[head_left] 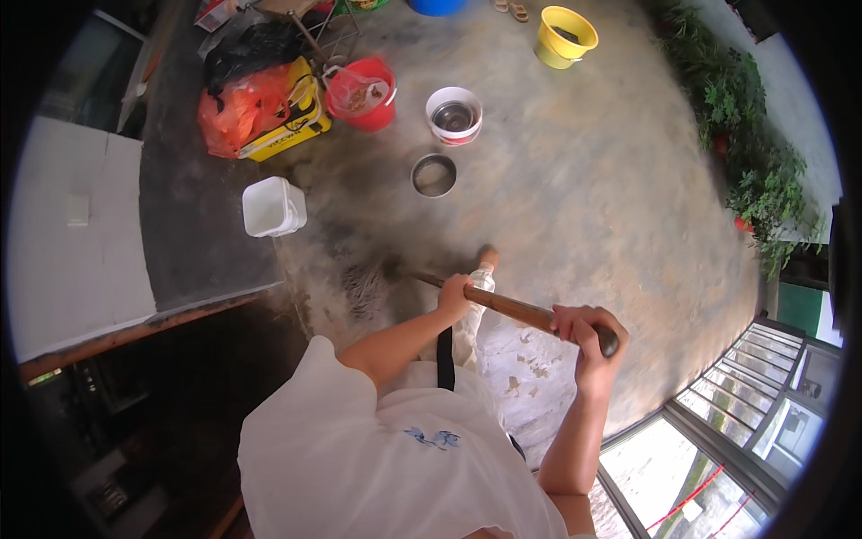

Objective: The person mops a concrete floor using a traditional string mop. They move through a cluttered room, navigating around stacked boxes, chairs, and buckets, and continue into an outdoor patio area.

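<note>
I hold a broom with a long brown wooden handle (521, 311) in both hands. My left hand (455, 294) grips the handle lower down, toward the bristles. My right hand (586, 331) grips the upper end of the handle. The broom's dark bristle head (366, 286) rests on the concrete floor (584, 198) to the left, close to the raised dark step. My foot (487, 259) shows just beyond the handle. White flecks lie on the floor near my legs.
On the floor stand a white square tub (273, 207), a metal bowl (434, 174), a white bucket (453, 115), a red bucket (362, 92), a yellow bucket (564, 36), a yellow case (292, 121) and an orange bag (235, 112). Green plants (750, 144) line the right edge.
</note>
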Motion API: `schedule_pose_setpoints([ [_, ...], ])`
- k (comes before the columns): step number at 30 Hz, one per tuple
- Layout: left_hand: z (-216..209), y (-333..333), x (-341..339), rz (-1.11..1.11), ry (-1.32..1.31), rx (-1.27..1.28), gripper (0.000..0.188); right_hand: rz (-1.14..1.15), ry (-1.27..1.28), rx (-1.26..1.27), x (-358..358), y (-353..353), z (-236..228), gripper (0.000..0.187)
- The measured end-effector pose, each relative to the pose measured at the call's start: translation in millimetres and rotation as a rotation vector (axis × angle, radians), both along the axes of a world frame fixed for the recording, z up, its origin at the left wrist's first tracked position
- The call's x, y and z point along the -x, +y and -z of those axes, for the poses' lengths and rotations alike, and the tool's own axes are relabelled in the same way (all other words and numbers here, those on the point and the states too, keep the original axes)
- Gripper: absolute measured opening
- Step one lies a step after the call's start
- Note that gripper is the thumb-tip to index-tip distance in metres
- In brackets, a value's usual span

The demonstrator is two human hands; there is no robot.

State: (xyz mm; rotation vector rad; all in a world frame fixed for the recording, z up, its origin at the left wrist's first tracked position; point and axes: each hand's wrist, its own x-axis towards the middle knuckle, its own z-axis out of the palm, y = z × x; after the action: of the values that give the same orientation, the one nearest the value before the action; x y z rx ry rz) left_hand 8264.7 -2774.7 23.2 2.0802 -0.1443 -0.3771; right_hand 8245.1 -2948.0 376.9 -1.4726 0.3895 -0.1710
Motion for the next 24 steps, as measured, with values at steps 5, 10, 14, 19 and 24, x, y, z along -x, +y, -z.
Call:
schedule_pose_setpoints([
  [5,-11.5,-117.9,-56.1,0.087,-0.079,0.181,0.017,0.011,-0.095,0.151,-39.2,-66.6,-40.9,0.012],
  [10,-14.1,-222.8,-119.2,0.202,-0.035,0.377,0.028,-0.043,-0.168,0.330,-83.4,-112.8,-55.5,0.007],
  [14,-27.1,-259.5,-173.0,0.318,0.014,0.362,0.029,-0.175,-0.261,0.521,-117.5,-114.5,-48.4,0.007],
  [19,-59.4,-254.8,-215.5,0.423,-0.105,0.540,0.029,-0.481,-0.434,0.661,-148.4,-86.5,-51.6,0.022],
  [24,-67.5,-212.8,-233.7,0.316,-0.121,0.492,0.030,-0.610,-0.496,0.591,-158.6,-85.3,-59.0,0.024],
])
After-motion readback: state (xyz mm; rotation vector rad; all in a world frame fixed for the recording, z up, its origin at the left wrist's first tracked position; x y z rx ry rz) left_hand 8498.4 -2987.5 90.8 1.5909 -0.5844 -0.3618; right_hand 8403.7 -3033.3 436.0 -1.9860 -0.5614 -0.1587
